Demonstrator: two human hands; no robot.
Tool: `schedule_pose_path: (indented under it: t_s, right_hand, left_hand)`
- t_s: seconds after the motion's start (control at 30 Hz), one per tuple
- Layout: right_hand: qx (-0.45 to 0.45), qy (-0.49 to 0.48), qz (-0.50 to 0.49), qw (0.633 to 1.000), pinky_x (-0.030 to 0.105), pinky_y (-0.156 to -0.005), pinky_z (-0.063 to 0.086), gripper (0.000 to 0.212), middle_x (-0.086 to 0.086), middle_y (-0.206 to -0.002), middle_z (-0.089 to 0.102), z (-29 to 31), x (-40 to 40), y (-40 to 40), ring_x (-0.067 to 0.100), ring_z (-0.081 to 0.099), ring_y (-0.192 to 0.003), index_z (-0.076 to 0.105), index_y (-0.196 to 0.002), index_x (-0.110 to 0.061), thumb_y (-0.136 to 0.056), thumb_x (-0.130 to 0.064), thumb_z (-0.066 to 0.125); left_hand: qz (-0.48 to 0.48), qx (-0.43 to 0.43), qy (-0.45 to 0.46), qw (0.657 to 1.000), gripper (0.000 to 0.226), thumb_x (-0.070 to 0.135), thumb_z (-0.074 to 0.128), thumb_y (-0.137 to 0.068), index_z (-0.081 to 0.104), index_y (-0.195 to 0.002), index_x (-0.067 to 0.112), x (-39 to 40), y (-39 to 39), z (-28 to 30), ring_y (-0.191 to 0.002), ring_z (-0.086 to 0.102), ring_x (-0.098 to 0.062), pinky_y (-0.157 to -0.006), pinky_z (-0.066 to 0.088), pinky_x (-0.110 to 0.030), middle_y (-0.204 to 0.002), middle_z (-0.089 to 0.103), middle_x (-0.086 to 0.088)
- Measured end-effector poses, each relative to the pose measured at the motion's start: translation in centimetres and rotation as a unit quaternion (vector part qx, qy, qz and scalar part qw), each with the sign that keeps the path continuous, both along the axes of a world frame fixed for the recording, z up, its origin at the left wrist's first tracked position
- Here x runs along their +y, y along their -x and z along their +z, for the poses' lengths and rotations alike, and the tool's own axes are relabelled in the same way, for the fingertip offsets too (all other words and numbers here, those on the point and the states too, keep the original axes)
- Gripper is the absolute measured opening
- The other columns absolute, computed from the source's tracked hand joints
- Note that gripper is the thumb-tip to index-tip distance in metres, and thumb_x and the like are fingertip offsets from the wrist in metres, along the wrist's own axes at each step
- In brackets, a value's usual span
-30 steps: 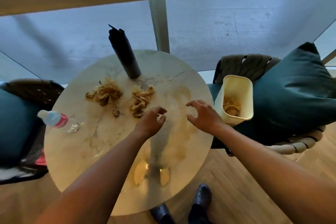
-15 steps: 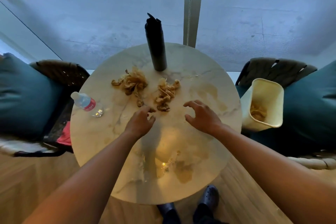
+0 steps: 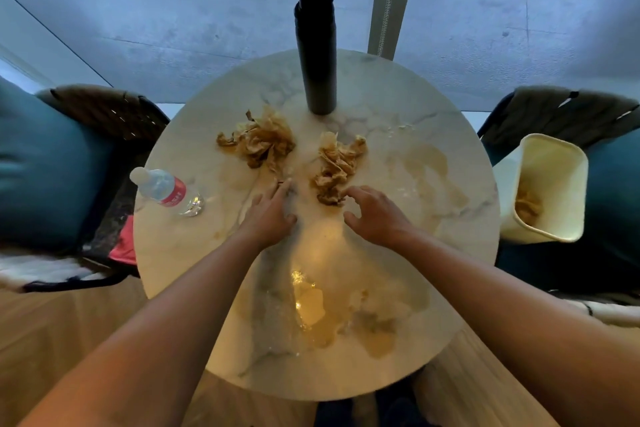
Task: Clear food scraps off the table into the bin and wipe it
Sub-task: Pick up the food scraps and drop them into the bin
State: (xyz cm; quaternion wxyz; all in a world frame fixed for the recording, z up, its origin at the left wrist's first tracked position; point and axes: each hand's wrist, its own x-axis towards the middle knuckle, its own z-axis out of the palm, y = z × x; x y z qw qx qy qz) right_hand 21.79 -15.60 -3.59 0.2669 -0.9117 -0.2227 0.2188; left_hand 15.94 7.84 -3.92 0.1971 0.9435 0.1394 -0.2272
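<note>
A round marble table (image 3: 398, 156), stained with yellowish smears, is seen from above against a grey-blue floor. The left hand (image 3: 272, 215) is laid with fingers extended toward a small scrap just below the left scrap pile (image 3: 261, 146), while the right hand (image 3: 375, 215) is spread with curved fingers at the near edge of the right scrap pile (image 3: 337, 166), nothing yet gripped. Beyond stands a tall black flask (image 3: 317, 55), a water bottle (image 3: 166, 191) is laid at the left, and a cream bin (image 3: 554, 163) holding scraps is tilted on the right-hand chair.
</note>
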Motion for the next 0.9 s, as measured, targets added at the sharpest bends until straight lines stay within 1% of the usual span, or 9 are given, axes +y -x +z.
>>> schedule_pose_path:
  t_s: [0.13,0.2,0.3,0.37,0.5,0.63,0.7,0.8,0.9]
  right_hand:
    - [0.006,0.0,0.011,1.0,0.042,-0.104,0.048,0.05,0.007,-0.134,0.062,-1.2,1.7,-0.2,0.026,0.059,-0.121,0.056,-0.138,-0.02,-0.089,-0.022,0.062]
    - [0.005,0.008,0.014,1.0,0.042,-0.107,0.046,0.056,0.007,-0.139,0.06,-1.6,2.4,-0.1,0.026,0.056,-0.126,0.054,-0.142,-0.02,-0.087,-0.021,0.062]
    - [-0.012,0.026,0.007,1.0,0.043,-0.108,0.043,0.062,0.007,-0.141,0.056,-2.0,3.4,0.3,0.028,0.052,-0.127,0.048,-0.147,-0.018,-0.086,-0.021,0.062]
    - [-0.024,0.038,0.006,0.999,0.042,-0.105,0.043,0.057,0.007,-0.134,0.057,-2.5,3.7,0.6,0.029,0.053,-0.12,0.051,-0.142,-0.017,-0.086,-0.02,0.061]
    - [-0.058,0.038,0.011,0.998,0.038,-0.09,0.045,0.027,0.007,-0.11,0.058,-3.0,3.7,1.0,0.029,0.056,-0.101,0.061,-0.111,-0.013,-0.084,-0.016,0.064]
    - [-0.076,0.017,0.013,0.997,0.039,-0.079,0.048,0.012,0.008,-0.102,0.053,-2.8,3.1,1.2,0.028,0.052,-0.089,0.057,-0.092,-0.012,-0.082,-0.015,0.064]
    - [-0.069,-0.008,0.006,0.998,0.038,-0.07,0.047,0.013,0.005,-0.092,0.052,-2.5,2.8,1.3,0.026,0.049,-0.08,0.048,-0.082,-0.014,-0.08,-0.014,0.061]
    - [-0.039,-0.038,-0.032,0.998,0.039,-0.06,0.047,0.015,0.004,-0.082,0.057,-1.8,1.9,1.2,0.024,0.053,-0.071,0.047,-0.084,-0.013,-0.084,-0.015,0.062]
    - [-0.038,-0.072,-0.058,0.995,0.039,-0.062,0.054,0.016,0.004,-0.086,0.065,-1.2,0.4,1.3,0.024,0.062,-0.071,0.051,-0.093,-0.014,-0.087,-0.014,0.066]
  left_hand:
    - [0.018,-0.064,0.009,0.998,0.067,0.035,0.059,-0.096,0.03,-0.156,0.027,0.7,-0.5,-0.9,-0.143,0.03,-0.035,-0.117,0.03,-0.047,-0.157,0.033,-0.007]
    - [0.022,-0.075,0.01,0.997,0.059,0.034,0.059,-0.096,0.04,-0.15,0.022,1.1,-0.6,-1.2,-0.138,0.037,-0.034,-0.113,0.035,-0.046,-0.148,0.042,-0.01]
    - [-0.015,-0.093,-0.023,0.995,0.049,0.04,0.06,-0.095,0.051,-0.138,0.02,2.0,-0.3,-1.8,-0.127,0.048,-0.03,-0.106,0.043,-0.044,-0.134,0.052,-0.007]
    - [-0.027,-0.106,-0.036,0.993,0.047,0.043,0.062,-0.093,0.054,-0.133,0.021,2.5,0.0,-2.0,-0.122,0.05,-0.028,-0.101,0.047,-0.045,-0.129,0.054,-0.004]
    - [-0.015,-0.117,-0.03,0.993,0.039,0.045,0.069,-0.087,0.057,-0.117,0.023,2.7,0.4,-1.9,-0.123,0.044,-0.029,-0.101,0.044,-0.044,-0.128,0.054,-0.002]
    - [-0.025,-0.131,-0.012,0.991,0.029,0.041,0.072,-0.085,0.054,-0.1,0.024,2.8,0.8,-1.5,-0.112,0.05,-0.026,-0.093,0.043,-0.041,-0.111,0.06,0.002]
    - [-0.027,-0.142,0.001,0.99,0.028,0.04,0.072,-0.085,0.052,-0.095,0.024,2.7,1.0,-1.3,-0.102,0.054,-0.023,-0.089,0.044,-0.041,-0.1,0.062,0.005]
    - [-0.024,-0.159,0.017,0.987,0.028,0.04,0.072,-0.084,0.051,-0.093,0.024,2.3,1.3,-0.9,-0.094,0.056,-0.021,-0.086,0.047,-0.04,-0.092,0.062,0.007]
    - [-0.023,-0.18,0.034,0.983,0.028,0.041,0.07,-0.082,0.05,-0.092,0.024,1.3,1.6,-0.1,-0.087,0.057,-0.019,-0.085,0.048,-0.039,-0.088,0.061,0.008]
